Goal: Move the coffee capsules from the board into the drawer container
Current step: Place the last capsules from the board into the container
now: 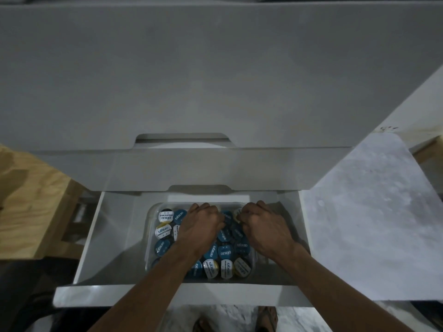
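Note:
A clear plastic container (150, 238) sits inside the open white drawer (115, 236). It is full of several coffee capsules (164, 216) with blue or white foil lids. Both my hands are down in the container over the capsules. My left hand (200, 226) has its fingers curled downward among the capsules at the middle. My right hand (260, 227) is curled the same way at the back right, fingertips at a capsule. Whether either hand grips a capsule is hidden by the knuckles. The board is not in view.
White drawer fronts (215, 80) rise above the open drawer. A wooden surface (31, 200) stands to the left. A pale marbled floor (374, 224) lies to the right. My sandalled feet (266, 318) show below the drawer's front edge (167, 295).

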